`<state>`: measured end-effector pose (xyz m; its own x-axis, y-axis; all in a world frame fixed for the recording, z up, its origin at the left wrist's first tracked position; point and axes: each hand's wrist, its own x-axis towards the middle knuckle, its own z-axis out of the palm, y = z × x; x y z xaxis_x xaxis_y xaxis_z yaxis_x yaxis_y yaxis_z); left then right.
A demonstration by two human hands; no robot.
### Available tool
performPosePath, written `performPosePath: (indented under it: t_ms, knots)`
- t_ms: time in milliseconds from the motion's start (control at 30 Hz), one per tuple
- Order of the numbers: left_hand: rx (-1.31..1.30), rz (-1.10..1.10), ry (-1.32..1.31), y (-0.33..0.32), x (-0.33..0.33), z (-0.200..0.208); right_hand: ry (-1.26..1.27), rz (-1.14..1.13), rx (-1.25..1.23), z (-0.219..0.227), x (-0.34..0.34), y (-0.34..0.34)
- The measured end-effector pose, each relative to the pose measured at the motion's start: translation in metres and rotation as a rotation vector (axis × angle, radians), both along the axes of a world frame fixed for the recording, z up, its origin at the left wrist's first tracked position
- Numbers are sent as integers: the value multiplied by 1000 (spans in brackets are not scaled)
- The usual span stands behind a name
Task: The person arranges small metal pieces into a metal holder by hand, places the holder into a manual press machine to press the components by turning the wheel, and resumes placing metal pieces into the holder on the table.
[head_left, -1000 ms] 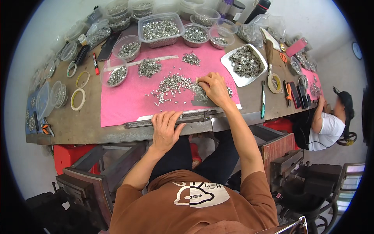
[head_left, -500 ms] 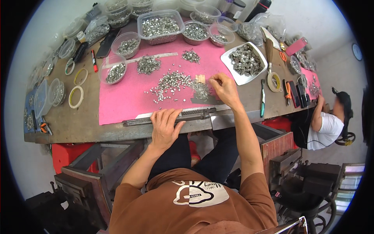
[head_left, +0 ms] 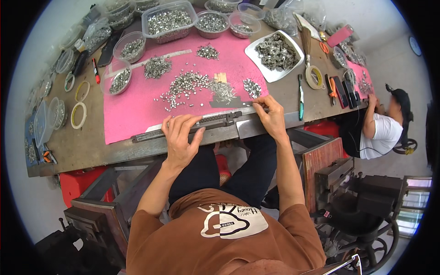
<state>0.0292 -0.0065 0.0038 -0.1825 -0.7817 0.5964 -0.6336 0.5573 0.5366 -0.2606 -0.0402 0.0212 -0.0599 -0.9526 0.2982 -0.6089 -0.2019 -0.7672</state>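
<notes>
A long narrow metal rail (head_left: pixel 214 122) with a dark sliding clamp lies along the table's near edge. My left hand (head_left: pixel 180 137) rests on its left part, fingers bent over it and thumb apart. At its right end my right hand (head_left: pixel 272 118) has thumb and forefinger pinched together; whatever is between them is too small to make out. Just beyond the rail, thin silver pins (head_left: pixel 223 93) lie on a dark grey plate (head_left: pixel 219 104), beside a small wooden block (head_left: pixel 220 77). Loose short metal pieces (head_left: pixel 185 85) spread to their left, and a small pile of bits (head_left: pixel 251 88) lies right.
A pink mat (head_left: pixel 133 110) covers the table's middle. Tubs of metal parts (head_left: pixel 169 23) line the back. A white dish (head_left: pixel 275 55), toothbrush (head_left: pixel 300 98) and tape rolls (head_left: pixel 79 115) stand around it. A person (head_left: pixel 382 123) sits at the far right.
My right hand has come down from beside the pins to the rail's right end, uncovering the small pile of bits. My left hand stays on the rail. The whole view has shifted slightly.
</notes>
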Motion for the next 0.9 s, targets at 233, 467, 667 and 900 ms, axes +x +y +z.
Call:
performPosePath:
  t_ms: [233, 467, 667, 900]
  knots:
    - [-48, -284, -58, -60, -56, 23, 201, 55, -103, -9, -1, -1]
    - [-16, -409, -236, -102, -95, 0, 335, 27, -234, -25, 2, -8]
    - [-31, -464, -307, -110, -96, 3, 344, 37, -231, -27, 4, -9]
    - [-144, -454, -425, -109, -95, 4, 238, 26, -217, -29, 1, -6]
